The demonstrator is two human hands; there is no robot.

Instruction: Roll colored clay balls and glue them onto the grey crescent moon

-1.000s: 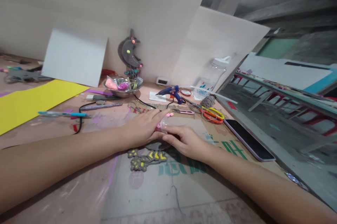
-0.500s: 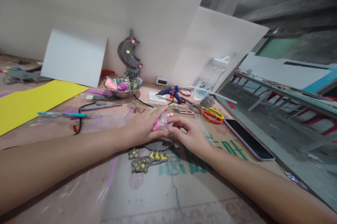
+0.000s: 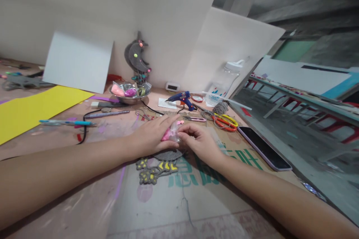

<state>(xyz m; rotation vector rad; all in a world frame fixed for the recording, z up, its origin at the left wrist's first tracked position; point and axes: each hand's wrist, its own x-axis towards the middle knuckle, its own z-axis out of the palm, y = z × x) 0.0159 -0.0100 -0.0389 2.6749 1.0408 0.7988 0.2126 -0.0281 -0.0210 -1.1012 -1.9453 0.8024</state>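
A small clear plastic bag with bright pink clay-like material [image 3: 169,134] lies between my two hands. My left hand [image 3: 150,133] is closed around its left side, thumb below and fingers over the top. With fingertips pinched together, my right hand [image 3: 202,142] grips the bag's right edge. Under the hands is a dark grey felt-like piece [image 3: 168,155], partly hidden. Just below it lie grey cord-edged ornaments with yellow fillings [image 3: 153,171]. Small pink balls [image 3: 180,122] show just beyond the bag.
Behind the hands lie a blue glue gun [image 3: 181,98], pink-handled snips [image 3: 195,119] and orange-and-yellow scissors [image 3: 226,122]. A metal bowl [image 3: 131,99] holds bagged clay. A phone [image 3: 265,148] sits right, pens [image 3: 67,122] and yellow sheet [image 3: 42,110] left, a water bottle [image 3: 224,82] behind.
My right thumb and fingers have drawn closer together at the bag's edge. My left hand and the other things stay nearly where they were.
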